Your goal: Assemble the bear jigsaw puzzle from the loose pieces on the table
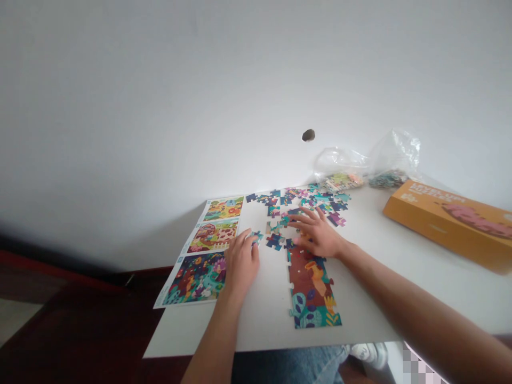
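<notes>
Closest in, blue jeans (288,365) show below the near edge of the white worktop (264,325). Just past that edge lies a joined puzzle section (314,288), an upright strip of brown and teal with an orange figure in the middle and leaf shapes at its near end.

The right hand (320,236) is palm down over the far end of this section, its grip released, the fingers spread above some of the pieces there. The left hand (243,258) rests beside the picture sheet (212,250), which shows three colourful scenes in a column. A small puzzle piece (257,236) sits at the left fingertips; I cannot tell whether that grip is pinching it or only touching it. Between the hands, a few dark blue pieces (275,241) lie on the worktop.

Farther on, loose puzzle pieces (274,201) in purple, teal and blue are scattered toward the back. To the right is an orange box (448,224), and beyond the scatter stand two clear bags (342,173) of more pieces. The white wall (200,106) behind has a dark hole (308,135).
</notes>
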A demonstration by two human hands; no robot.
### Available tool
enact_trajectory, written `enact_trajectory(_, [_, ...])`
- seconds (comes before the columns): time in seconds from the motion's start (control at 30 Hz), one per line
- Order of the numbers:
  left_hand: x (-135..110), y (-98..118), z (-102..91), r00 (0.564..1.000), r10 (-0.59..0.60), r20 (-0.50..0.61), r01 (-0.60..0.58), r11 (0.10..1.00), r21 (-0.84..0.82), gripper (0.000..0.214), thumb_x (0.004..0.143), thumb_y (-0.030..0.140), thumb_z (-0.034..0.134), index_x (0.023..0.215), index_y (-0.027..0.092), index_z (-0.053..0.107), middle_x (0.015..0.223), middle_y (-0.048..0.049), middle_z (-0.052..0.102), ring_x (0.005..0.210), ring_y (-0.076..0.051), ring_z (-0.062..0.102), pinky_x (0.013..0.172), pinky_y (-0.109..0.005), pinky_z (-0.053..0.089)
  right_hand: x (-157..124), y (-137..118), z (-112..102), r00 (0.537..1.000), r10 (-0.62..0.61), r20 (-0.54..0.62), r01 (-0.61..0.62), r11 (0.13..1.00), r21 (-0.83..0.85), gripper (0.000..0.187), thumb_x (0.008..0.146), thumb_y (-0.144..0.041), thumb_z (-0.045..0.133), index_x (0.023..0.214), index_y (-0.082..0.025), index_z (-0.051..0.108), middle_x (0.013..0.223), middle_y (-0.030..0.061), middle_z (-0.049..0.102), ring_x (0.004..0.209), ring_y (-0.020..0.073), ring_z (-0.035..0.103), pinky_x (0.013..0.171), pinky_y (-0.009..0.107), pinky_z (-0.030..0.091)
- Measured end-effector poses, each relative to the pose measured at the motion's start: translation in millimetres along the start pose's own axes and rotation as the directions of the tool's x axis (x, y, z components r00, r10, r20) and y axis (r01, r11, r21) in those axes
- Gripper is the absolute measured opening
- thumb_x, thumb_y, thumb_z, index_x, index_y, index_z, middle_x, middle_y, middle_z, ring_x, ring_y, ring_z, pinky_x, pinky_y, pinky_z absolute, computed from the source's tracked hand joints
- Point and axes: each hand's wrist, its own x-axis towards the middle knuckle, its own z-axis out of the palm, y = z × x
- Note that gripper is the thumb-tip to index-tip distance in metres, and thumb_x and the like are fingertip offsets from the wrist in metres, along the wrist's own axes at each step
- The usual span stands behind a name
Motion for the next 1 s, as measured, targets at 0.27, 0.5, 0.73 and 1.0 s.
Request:
enact_trajectory(0.27, [-14,-1,-13.8,0.980,0.088,0.180,-0.081,0.996,-0.049,0.026,0.090,0.016,0.049,0.103,0.022,0.071,0.103,-0.0074,0.070,0.100,-0.024,0.063,0.090,-0.038,0.050,4,-24,11,0.978,-0.058,0.198,0.045,0.997,0.068,0.055,0.100,-0.057,0.030,0.146,-0.031,0.046,0.154,0.0038,0.040,0.148,0.0397,0.012,0.109,0.075,-0.003])
enact_trajectory(0.5, [-18,-7,-30.3,0.924,0.274,0.266,-0.190,0.934,-0.304,0.032,0.086,0.015,0.056,0.114,0.025,0.070,0.126,-0.0056,0.062,0.119,-0.022,0.055,0.106,-0.039,0.043,2,-6,8,0.986,0.033,0.161,-0.033,0.999,-0.006,0.063,0.091,-0.049,0.052,0.149,-0.027,0.039,0.158,0.0070,0.031,0.147,0.0434,0.011,0.105,0.080,-0.002])
enact_trajectory(0.73, [-33,-4,-55.1,0.819,0.353,0.452,-0.137,0.885,-0.445,0.045,0.075,0.020,0.074,0.118,0.029,0.066,0.124,-0.0031,0.059,0.120,-0.022,0.053,0.108,-0.036,0.042,3,-5,13,0.979,0.134,0.151,-0.131,0.991,-0.032,0.062,0.093,-0.055,0.048,0.149,-0.030,0.040,0.160,0.0072,0.026,0.146,0.0456,0.012,0.104,0.081,0.004])
enact_trajectory(1.0, [-50,5,-52.3,0.804,0.348,0.483,-0.118,0.888,-0.444,0.059,0.075,0.025,0.074,0.131,0.029,0.056,0.127,-0.0043,0.056,0.121,-0.023,0.051,0.109,-0.036,0.042,3,-5,13,0.978,0.154,0.138,-0.148,0.988,-0.052,0.061,0.093,-0.056,0.046,0.147,-0.029,0.042,0.159,0.0084,0.029,0.145,0.0470,0.014,0.104,0.080,0.007])
